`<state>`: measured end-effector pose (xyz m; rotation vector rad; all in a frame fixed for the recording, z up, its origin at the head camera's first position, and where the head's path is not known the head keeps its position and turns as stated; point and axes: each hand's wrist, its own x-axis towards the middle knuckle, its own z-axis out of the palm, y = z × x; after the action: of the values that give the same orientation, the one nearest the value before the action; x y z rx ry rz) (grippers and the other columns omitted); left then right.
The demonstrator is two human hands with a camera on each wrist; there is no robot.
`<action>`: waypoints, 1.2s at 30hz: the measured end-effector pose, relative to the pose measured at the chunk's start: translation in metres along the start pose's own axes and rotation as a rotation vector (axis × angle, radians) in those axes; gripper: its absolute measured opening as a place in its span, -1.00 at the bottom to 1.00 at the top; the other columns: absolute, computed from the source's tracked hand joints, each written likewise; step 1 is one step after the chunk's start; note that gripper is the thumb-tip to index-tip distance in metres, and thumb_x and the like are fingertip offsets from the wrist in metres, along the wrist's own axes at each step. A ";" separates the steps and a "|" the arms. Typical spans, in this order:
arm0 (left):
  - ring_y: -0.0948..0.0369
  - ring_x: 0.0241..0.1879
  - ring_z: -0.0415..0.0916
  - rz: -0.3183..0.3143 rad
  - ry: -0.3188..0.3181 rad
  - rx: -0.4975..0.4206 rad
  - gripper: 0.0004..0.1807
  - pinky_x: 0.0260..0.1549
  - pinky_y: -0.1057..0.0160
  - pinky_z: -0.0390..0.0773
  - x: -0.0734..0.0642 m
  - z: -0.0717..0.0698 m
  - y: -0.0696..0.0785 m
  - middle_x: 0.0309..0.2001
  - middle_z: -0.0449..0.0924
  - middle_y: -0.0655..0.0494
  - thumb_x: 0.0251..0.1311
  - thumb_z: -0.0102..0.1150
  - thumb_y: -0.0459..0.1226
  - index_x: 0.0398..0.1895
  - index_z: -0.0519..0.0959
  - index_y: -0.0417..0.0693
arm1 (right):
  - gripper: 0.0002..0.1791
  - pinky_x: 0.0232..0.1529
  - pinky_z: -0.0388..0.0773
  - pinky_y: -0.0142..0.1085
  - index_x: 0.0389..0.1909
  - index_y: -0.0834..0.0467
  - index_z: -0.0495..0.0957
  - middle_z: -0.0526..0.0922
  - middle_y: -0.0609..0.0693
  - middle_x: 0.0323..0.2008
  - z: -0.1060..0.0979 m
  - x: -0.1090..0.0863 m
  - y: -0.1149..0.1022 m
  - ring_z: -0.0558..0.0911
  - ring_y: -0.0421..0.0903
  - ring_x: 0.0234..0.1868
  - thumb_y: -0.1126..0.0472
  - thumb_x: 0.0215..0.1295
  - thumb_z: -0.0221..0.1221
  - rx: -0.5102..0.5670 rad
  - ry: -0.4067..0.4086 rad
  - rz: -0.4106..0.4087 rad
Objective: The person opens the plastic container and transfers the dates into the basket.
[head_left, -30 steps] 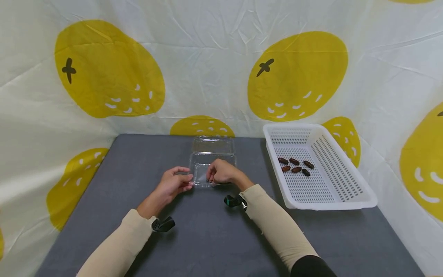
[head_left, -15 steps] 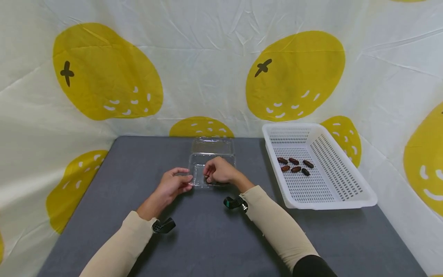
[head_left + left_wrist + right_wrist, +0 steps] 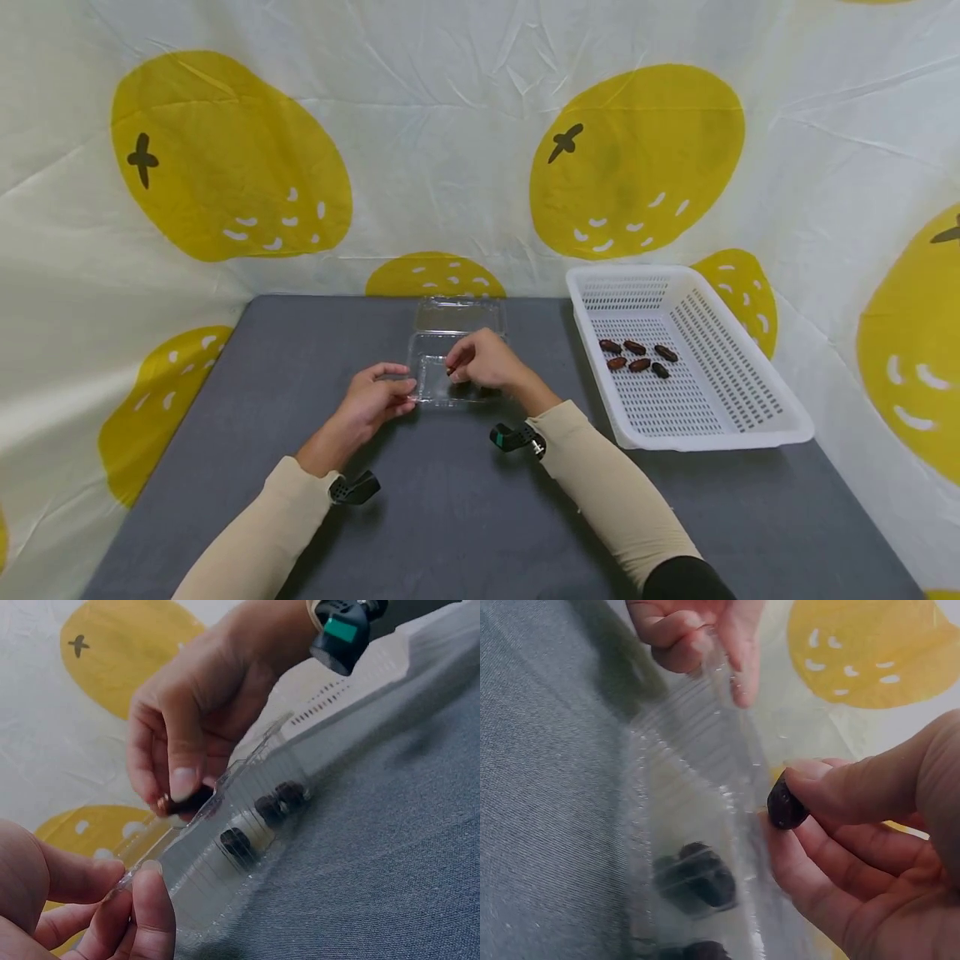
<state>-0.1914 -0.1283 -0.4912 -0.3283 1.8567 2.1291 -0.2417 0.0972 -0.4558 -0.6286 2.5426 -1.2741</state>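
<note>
Steadying the clear box point(image 3: 433, 383) under a pinched date point(image 3: 786, 802).
Left hand point(image 3: 377, 392) nips the box's left edge, thumb to fingers; a light grip should spare the wall. Right hand point(image 3: 483, 362) pinches the date over the box's opening; clearing the rim should avoid snags. Tabletop point(image 3: 540, 333) gives room between box and white basket point(image 3: 716, 440).

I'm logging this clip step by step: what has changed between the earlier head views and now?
The right hand, pinching a date, has risen a little from low in the clear container; whether it already held the date a second ago is hard to see. The left hand still grips the container's left edge, and the white basket with its six dates is unchanged.
</note>
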 end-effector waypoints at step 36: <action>0.28 -0.56 0.62 -0.012 -0.013 -0.010 -0.51 -0.48 0.37 0.69 -0.004 0.000 0.006 -0.45 0.64 0.07 0.36 0.25 -0.47 0.31 0.39 -0.37 | -0.80 -0.12 0.70 -0.16 -0.14 0.30 0.76 0.82 0.19 -0.18 -0.111 -0.105 -0.025 0.74 -0.11 -0.24 0.36 0.22 0.42 0.064 0.176 0.076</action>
<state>-0.1897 -0.1294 -0.4846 -0.3261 1.8329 2.1290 -0.1845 0.2111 -0.3683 -0.4195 2.6239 -1.4360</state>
